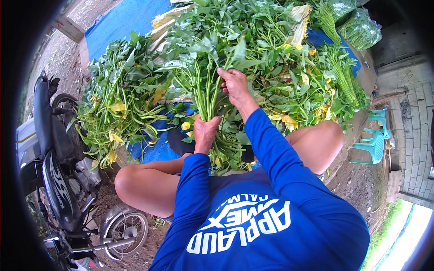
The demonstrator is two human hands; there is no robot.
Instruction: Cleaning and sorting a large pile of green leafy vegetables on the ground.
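My left hand [206,133] is closed around the lower stems of an upright bunch of water spinach [203,88]. The cut stem ends [226,149] hang out below that fist, and leaves fan out at the top. Higher up on the bunch's right side is my right hand [235,88], its thumb and fingers pinched on a stem just under a blurred leaf [239,50]. Exactly what lies between those fingertips is partly hidden. Both hands are in front of my crossed legs, over a large heap of loose water spinach [280,63].
Another pile of greens with yellowed leaves [120,99] lies at left on a blue tarp [117,27]. Bundled stems [341,74] and a filled plastic bag [360,31] are at far right. A motorcycle [63,189] stands close at left, teal plastic stools [373,147] at right.
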